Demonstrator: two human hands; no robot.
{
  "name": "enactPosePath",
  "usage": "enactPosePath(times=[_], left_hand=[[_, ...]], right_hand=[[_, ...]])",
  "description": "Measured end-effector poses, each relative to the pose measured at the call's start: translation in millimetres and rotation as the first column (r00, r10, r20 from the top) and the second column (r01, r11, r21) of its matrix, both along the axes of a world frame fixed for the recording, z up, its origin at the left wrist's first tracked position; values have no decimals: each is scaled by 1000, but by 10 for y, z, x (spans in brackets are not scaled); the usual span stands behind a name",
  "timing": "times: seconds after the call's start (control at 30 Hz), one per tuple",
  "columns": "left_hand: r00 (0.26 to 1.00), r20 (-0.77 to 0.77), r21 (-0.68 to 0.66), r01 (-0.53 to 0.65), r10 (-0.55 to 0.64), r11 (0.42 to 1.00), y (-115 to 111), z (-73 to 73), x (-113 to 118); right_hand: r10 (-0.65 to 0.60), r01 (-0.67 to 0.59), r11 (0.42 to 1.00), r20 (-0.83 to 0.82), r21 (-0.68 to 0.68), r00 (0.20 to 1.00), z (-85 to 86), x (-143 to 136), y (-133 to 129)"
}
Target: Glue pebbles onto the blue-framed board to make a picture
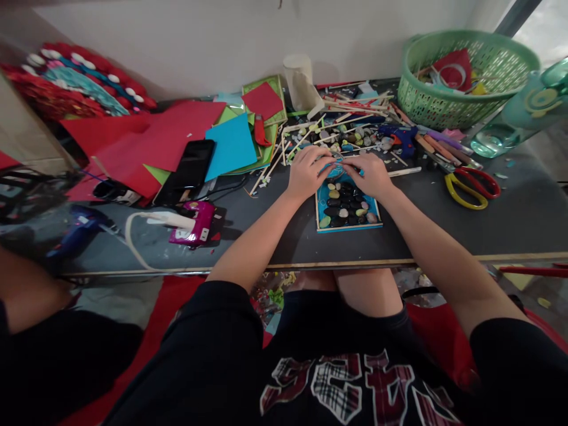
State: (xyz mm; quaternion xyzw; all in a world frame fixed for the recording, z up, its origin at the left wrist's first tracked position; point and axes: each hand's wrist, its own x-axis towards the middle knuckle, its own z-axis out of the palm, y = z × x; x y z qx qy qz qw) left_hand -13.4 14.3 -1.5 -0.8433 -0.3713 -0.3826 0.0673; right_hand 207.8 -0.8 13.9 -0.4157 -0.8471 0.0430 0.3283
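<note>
A blue panel (349, 228) edged with thin wooden sticks lies flat near the table's front edge. Rows of black, yellow and pinkish stones (344, 212) cover its lower part. My left hand (309, 170) is at the panel's upper left, fingers bent and pinched together. From the upper right my right hand (369, 173) reaches in, its fingertips also closed close to the left ones. Both meet over the panel's top part, where a swirl pattern shows. Whatever the fingertips hold is too small to make out.
Loose stones and sticks (355, 137) lie behind the panel. To the right are scissors (473, 187), a green basket (465, 77) and a bottle (523, 112). At left are coloured paper (233, 145), a phone (194, 164), a purple power adapter (194, 223) and a glue gun (82, 229).
</note>
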Motion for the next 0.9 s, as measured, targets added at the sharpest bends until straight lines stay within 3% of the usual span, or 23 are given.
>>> enactPosePath(times=[0.17,0.57,0.9], left_hand=[[1000,11,31,-20,20,999,-22,11,-1],[995,-69,9,68,-67,998,-48,35,5],[1000,-6,-8,-6,6,1000,-40,16,11]], right_hand=[[-4,4,1000,-7,24,1000,-6,1,-15],[-43,43,999,23,33,999,-22,-23,-36],[-27,29,999,-32,43,999,27,-28,-63]])
